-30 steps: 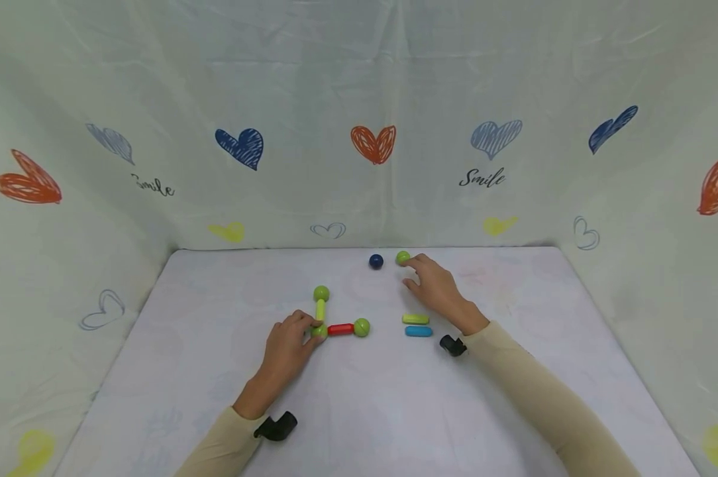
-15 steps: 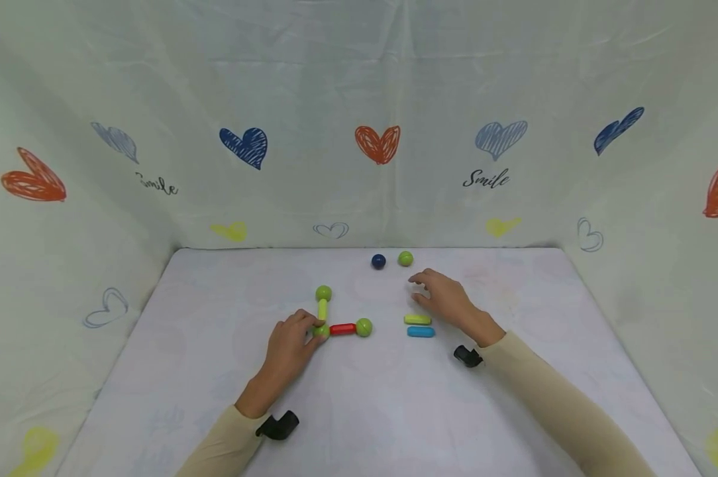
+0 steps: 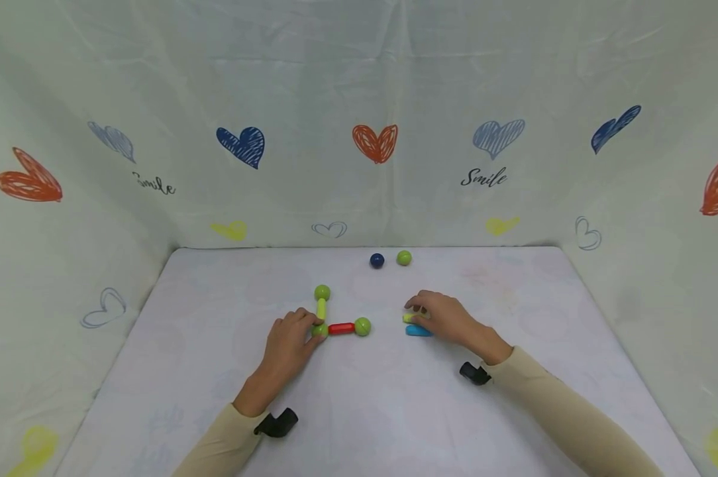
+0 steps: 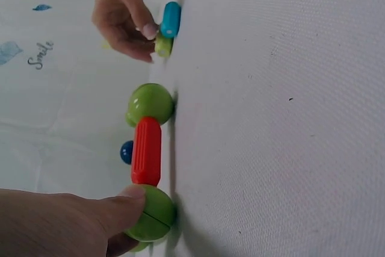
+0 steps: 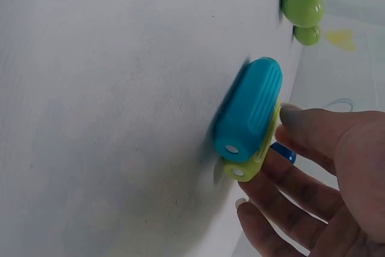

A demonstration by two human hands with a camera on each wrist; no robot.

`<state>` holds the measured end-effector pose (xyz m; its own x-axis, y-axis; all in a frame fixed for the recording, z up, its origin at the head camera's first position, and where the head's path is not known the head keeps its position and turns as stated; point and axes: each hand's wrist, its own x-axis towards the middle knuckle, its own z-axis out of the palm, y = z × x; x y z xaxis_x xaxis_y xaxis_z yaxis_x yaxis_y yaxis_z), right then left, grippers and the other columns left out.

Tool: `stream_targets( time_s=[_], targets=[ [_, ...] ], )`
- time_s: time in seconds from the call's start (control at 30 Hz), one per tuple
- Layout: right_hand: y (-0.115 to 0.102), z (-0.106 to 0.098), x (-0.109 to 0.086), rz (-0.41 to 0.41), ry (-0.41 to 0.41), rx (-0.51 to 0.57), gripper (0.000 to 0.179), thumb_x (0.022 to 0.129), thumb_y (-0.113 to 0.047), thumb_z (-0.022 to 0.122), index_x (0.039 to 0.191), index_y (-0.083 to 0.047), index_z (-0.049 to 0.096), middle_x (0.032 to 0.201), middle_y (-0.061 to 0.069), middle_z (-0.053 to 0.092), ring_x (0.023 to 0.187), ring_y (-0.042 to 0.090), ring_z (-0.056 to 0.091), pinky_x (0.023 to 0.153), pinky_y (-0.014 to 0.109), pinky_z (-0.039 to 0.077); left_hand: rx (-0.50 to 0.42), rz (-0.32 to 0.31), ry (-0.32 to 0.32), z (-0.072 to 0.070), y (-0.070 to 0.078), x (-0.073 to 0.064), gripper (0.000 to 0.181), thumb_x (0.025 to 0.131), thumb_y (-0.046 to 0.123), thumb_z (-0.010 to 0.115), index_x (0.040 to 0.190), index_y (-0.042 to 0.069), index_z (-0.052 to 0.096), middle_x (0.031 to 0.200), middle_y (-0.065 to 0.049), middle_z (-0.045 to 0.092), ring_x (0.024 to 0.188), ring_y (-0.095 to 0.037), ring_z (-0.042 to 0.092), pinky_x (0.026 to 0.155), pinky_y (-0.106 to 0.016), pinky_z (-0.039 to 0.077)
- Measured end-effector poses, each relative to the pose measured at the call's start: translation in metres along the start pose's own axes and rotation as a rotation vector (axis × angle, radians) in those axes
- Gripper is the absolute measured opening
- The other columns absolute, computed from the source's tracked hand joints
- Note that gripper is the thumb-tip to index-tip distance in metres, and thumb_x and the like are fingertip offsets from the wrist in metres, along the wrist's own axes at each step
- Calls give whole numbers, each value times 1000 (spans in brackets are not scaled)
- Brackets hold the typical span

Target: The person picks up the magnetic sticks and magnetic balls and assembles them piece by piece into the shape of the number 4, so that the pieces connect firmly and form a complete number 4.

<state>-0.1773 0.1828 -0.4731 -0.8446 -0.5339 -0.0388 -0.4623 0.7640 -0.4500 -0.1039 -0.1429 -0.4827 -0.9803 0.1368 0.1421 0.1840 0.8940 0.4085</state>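
My left hand (image 3: 289, 344) pinches the green ball (image 4: 151, 215) at the corner of an L-shaped build of magnetic sticks and balls. From that ball a red stick (image 3: 341, 328) runs right to another green ball (image 3: 362, 326). A yellow-green stick (image 3: 321, 309) runs back to a third green ball (image 3: 322, 292). My right hand (image 3: 445, 318) has its thumb and fingers round a loose yellow-green stick (image 5: 246, 170), which lies on the table against a blue stick (image 5: 249, 109). The hand partly hides both sticks in the head view.
A dark blue ball (image 3: 377, 260) and a loose green ball (image 3: 403, 258) lie near the back edge of the white table (image 3: 359, 411). Behind it hangs a white curtain (image 3: 311, 79) printed with hearts. Each wrist wears a black camera.
My right hand has drawn back from the loose green ball at the rear and come down to the loose yellow-green stick. The left hand keeps its hold on the corner ball.
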Motion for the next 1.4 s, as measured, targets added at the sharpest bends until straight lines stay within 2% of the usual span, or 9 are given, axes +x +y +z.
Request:
stream_targets(
  time_s=[0.43,0.6,0.7,0.97,1.23,1.4],
  targets=[
    [-3,10,5,-10,-21,-23,23,100,-10,73,122,-6,76,105,1,71,95,15,67,88,40,58,-7,-26,-14,0,1,0,29,86,14,89,112,8,78,105,-6,70,98,-25,65,80,-40,49],
    [-5,12,5,-37,11,-24,24,101,-9,72,124,-7,76,100,-1,68,85,10,60,82,35,57,-18,-35,-19,2,0,0,28,86,14,89,112,8,78,105,-5,70,98,-25,65,80,-40,49],
    [-8,12,6,-47,41,0,24,101,-7,72,125,-6,75,102,0,68,87,11,62,82,34,57,-25,-36,-17,2,0,0,28,87,14,88,112,8,79,105,-5,70,98,-25,66,80,-40,49],
    [-15,16,16,-74,152,153,22,101,-2,69,123,-1,73,103,6,69,95,20,67,85,39,57,-41,-35,-8,1,0,0,28,86,13,89,111,7,78,105,-6,70,99,-26,66,80,-40,49],
    [-25,25,27,-9,191,304,23,101,-3,70,124,1,71,105,10,70,96,23,69,86,38,59,-41,-47,-13,2,-1,-1,28,87,14,88,112,7,78,106,-5,70,100,-25,66,81,-40,49],
    [-34,28,36,44,215,400,22,101,-2,70,122,2,70,103,13,71,92,26,71,81,37,59,-47,-44,-11,3,-1,0,27,87,14,88,111,7,78,106,-6,70,100,-25,66,80,-39,49]
  ],
)
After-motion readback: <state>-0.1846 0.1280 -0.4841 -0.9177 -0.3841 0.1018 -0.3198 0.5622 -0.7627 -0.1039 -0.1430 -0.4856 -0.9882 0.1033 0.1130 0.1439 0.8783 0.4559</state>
